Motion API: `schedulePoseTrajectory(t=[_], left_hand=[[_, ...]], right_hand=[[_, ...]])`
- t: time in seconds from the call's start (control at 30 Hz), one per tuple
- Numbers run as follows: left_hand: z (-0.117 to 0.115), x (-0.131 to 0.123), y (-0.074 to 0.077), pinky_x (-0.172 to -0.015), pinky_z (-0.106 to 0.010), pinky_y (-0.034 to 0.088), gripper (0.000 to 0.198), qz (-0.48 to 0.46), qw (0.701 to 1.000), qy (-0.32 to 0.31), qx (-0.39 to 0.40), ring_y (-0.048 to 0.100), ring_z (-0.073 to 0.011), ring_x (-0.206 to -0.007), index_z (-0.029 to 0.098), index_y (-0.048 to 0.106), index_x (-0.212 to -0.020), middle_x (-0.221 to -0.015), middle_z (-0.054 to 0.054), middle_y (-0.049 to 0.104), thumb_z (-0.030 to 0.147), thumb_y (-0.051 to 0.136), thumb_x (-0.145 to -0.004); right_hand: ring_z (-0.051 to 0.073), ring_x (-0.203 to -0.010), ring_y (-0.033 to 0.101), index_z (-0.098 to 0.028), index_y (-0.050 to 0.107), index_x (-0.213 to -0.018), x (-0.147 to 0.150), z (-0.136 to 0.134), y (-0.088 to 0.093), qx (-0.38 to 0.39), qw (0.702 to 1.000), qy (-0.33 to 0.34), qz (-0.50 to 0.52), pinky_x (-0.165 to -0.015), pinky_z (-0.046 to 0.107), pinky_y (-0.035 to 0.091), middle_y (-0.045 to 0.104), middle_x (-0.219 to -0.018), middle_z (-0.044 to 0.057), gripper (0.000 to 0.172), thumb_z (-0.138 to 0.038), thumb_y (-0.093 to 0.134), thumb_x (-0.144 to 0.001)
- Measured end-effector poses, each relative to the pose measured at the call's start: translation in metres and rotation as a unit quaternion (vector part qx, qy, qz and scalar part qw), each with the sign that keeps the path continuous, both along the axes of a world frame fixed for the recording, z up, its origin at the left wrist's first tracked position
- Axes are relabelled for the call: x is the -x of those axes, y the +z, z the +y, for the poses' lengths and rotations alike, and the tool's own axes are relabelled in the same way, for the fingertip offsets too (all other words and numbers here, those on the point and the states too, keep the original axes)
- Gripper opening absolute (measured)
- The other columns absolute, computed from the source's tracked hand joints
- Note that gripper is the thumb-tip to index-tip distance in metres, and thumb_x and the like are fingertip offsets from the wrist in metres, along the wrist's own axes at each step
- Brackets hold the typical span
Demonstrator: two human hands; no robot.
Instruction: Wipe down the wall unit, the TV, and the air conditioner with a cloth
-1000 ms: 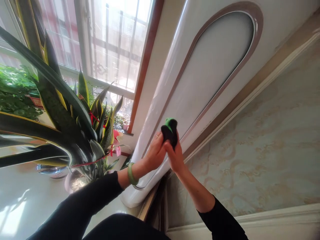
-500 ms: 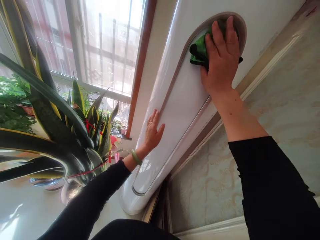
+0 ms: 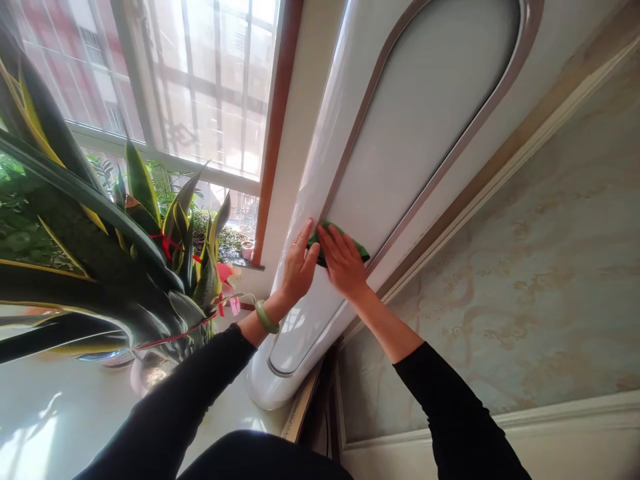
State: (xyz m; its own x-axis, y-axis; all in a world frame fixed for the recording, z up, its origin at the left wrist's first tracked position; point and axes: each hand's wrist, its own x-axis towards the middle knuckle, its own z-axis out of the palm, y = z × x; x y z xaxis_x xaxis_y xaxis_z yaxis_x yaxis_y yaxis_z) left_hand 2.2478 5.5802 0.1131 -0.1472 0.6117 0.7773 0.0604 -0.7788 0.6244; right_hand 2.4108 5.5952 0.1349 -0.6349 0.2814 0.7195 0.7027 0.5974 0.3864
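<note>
A green cloth (image 3: 358,249) with dark edging lies pressed to the white front panel (image 3: 430,113) of a tall rounded cabinet, which looks like a floor-standing air conditioner. My right hand (image 3: 347,265) lies over this cloth, fingers together, hiding most of it. Just to its left, my left hand (image 3: 299,268) rests flat on the cabinet's glossy side by the panel's edge, thumb apart and nothing held. A green bangle (image 3: 267,317) circles the left wrist. Both hands are close together, about halfway down the cabinet.
Large snake plants (image 3: 150,287) with yellow-edged leaves crowd the left side, near my left arm. Behind them is a bright window (image 3: 210,87) with a brown frame. Patterned wall panelling (image 3: 500,293) with pale moulding runs along the right. Pale floor (image 3: 65,427) shows below.
My right hand has come down the panel with the green cloth, from its rounded top to beside my left hand. The left hand stays at the cabinet's side. The view has shifted slightly.
</note>
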Motion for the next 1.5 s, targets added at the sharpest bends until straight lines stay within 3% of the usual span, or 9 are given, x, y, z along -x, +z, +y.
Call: schedulePoseTrajectory(t=[0.2,0.37,0.6,0.73,0.87,1.0,1.33,1.43,1.5], left_hand=[[-0.014,0.004,-0.009,-0.138,-0.045,0.032,0.058,0.010,0.999,-0.015,0.036,0.037,-0.0220,-0.164,0.029,0.044,-0.165,-0.173,-0.005,0.043,0.047,0.044,-0.110],[-0.021,0.004,-0.019,-0.139,-0.045,0.030,0.060,0.021,0.997,-0.014,0.067,0.037,-0.0216,-0.164,0.027,0.046,-0.164,-0.173,-0.005,0.043,0.050,0.045,-0.108],[-0.028,0.003,-0.031,-0.139,-0.048,0.031,0.061,0.020,0.995,-0.012,0.094,0.038,-0.0230,-0.163,0.024,0.049,-0.162,-0.172,-0.007,0.044,0.050,0.048,-0.106],[-0.027,0.008,-0.039,-0.138,-0.047,0.033,0.062,0.036,0.995,-0.003,0.093,0.040,-0.0234,-0.162,0.022,0.051,-0.160,-0.171,-0.009,0.045,0.051,0.049,-0.106],[-0.026,0.011,-0.047,-0.136,-0.048,0.035,0.059,0.022,0.995,-0.001,0.095,0.044,-0.0249,-0.160,0.025,0.055,-0.157,-0.168,-0.010,0.050,0.054,0.051,-0.105],[-0.035,0.010,-0.052,-0.129,-0.048,0.044,0.053,-0.026,0.996,-0.012,0.089,0.055,-0.0262,-0.150,0.024,0.063,-0.148,-0.156,-0.012,0.061,0.055,0.052,-0.106],[-0.068,-0.001,-0.040,-0.095,-0.036,0.062,0.049,-0.056,0.976,-0.159,0.136,0.075,-0.0208,-0.111,0.021,0.067,-0.137,-0.133,-0.013,0.074,0.056,0.058,-0.103],[-0.075,-0.001,-0.038,-0.095,-0.035,0.061,0.050,-0.046,0.974,-0.177,0.133,0.074,-0.0196,-0.109,0.022,0.066,-0.140,-0.134,-0.013,0.073,0.055,0.060,-0.103],[-0.077,0.001,-0.039,-0.096,-0.035,0.060,0.049,-0.046,0.974,-0.177,0.136,0.073,-0.0190,-0.109,0.023,0.065,-0.141,-0.134,-0.012,0.073,0.053,0.061,-0.103]], right_hand=[[0.024,-0.154,0.051,-0.014,0.050,-0.162,0.000,-0.005,-0.104,0.050,0.998,-0.001,-0.022,-0.130,0.039,0.041,0.059,-0.159,0.011,0.059,-0.010,0.045,-0.103],[0.025,-0.153,0.053,-0.018,0.059,-0.156,0.000,-0.009,-0.179,0.258,0.966,0.024,-0.015,-0.132,0.044,0.041,0.064,-0.155,0.010,0.059,-0.007,0.045,-0.099],[0.025,-0.145,0.061,-0.021,0.076,-0.132,0.007,-0.045,-0.237,0.422,0.905,0.053,0.011,-0.127,0.043,0.045,0.073,-0.144,0.007,0.050,-0.006,0.057,-0.088],[0.023,-0.096,0.078,-0.023,0.080,-0.089,0.013,-0.079,-0.255,0.515,0.851,0.017,0.102,-0.090,0.033,0.061,0.083,-0.095,0.000,0.037,-0.005,0.057,-0.066],[0.023,-0.079,0.074,-0.024,0.074,-0.082,0.010,-0.093,-0.229,0.549,0.793,0.006,0.265,-0.075,0.032,0.058,0.078,-0.079,0.000,0.030,-0.016,0.049,-0.068],[0.026,-0.091,0.076,-0.026,0.076,-0.099,-0.005,-0.087,-0.162,0.554,0.712,0.051,0.428,-0.084,0.041,0.063,0.082,-0.094,0.003,0.032,-0.032,0.048,-0.085],[0.026,-0.112,0.078,-0.022,0.077,-0.107,-0.037,-0.092,-0.040,0.585,0.414,0.199,0.669,-0.100,0.046,0.066,0.084,-0.115,0.006,0.028,-0.042,0.061,-0.096],[0.023,-0.107,0.079,-0.022,0.077,-0.105,-0.038,-0.093,-0.006,0.558,0.406,0.191,0.698,-0.092,0.042,0.069,0.084,-0.111,0.004,0.023,-0.037,0.062,-0.097],[0.021,-0.104,0.079,-0.023,0.076,-0.104,-0.042,-0.087,0.027,0.480,0.455,0.203,0.722,-0.089,0.039,0.069,0.084,-0.108,0.001,0.018,-0.035,0.064,-0.097]])
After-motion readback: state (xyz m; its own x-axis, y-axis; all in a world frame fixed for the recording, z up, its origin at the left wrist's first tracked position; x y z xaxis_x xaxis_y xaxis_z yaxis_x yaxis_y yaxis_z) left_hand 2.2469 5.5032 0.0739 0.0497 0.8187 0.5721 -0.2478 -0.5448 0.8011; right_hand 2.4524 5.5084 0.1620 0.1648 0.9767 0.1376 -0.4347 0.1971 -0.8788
